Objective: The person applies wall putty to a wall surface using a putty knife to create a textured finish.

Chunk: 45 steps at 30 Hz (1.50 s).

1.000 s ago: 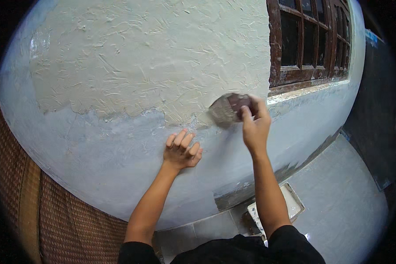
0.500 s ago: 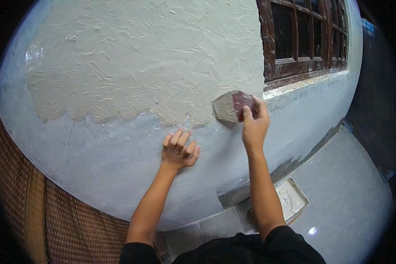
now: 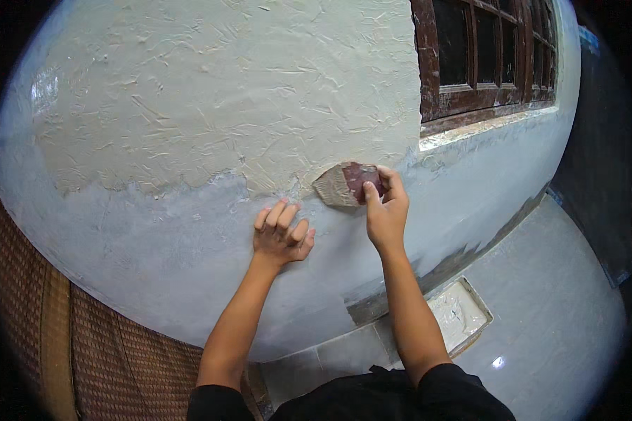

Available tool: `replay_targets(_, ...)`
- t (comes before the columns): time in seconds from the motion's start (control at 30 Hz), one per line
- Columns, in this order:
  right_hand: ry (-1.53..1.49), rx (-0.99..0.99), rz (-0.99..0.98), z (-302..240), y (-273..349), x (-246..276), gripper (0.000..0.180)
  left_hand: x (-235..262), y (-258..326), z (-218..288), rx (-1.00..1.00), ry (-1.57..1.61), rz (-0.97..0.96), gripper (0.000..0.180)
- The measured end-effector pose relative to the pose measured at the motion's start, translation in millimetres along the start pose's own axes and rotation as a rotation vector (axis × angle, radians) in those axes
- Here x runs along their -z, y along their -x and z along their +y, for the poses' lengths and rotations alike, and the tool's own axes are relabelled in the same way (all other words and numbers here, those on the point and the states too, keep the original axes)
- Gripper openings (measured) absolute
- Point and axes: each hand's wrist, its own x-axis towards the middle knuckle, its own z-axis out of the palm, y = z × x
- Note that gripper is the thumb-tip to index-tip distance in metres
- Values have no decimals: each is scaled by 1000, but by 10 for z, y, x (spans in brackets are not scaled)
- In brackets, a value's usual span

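Observation:
My right hand [image 3: 388, 215] grips a flat scraper [image 3: 339, 187], dark red near the fingers and caked with grey-beige plaster over its pointed left part. The scraper lies against the wall at the lower border of a rough cream plaster coat [image 3: 211, 91]. Left of it, my left hand [image 3: 282, 235] rests on the smoother blue-grey wall [image 3: 147, 238] just under that border, its fingers bent and slightly apart, with nothing in them. Ridges and short strokes cover the cream coat, and its lower border is ragged.
A brown wooden window [image 3: 488, 59] with dark panes is set in the wall at upper right, above a pale sill [image 3: 484, 128]. On the grey floor [image 3: 541, 281] stands a tray [image 3: 460, 316] of whitish paste, by my right forearm. Brown woven matting [image 3: 126, 358] lies at lower left.
My right hand has moved left and slightly down with the scraper, closer to my left hand. My left hand keeps nearly the same spot on the wall.

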Motion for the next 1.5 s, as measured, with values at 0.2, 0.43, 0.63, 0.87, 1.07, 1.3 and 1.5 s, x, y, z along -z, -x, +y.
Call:
replay_targets(0.2,-121,-103,69,-144,-86,167,29,-8,0,-1,-1,-14,1,33)
replay_targets(0.43,-51,-3,140,-215,-304,95,29,-8,6,12,6,-1,6,32)
replay_targets(0.63,1,42,-41,-273,-208,-110,26,-9,1,-11,16,-2,19,32)
replay_targets(0.87,-76,-97,-18,-363,-171,37,27,-12,48,18,10,-6,-17,33)
replay_targets(1.07,-155,-143,192,-30,-136,275,31,-38,2,2,13,-13,25,33)
replay_targets(1.3,-258,-212,137,84,21,156,34,-6,-8,26,17,5,5,34)
replay_targets(1.5,-340,-216,171,13,92,102,34,4,9,-10,15,-2,-10,35)
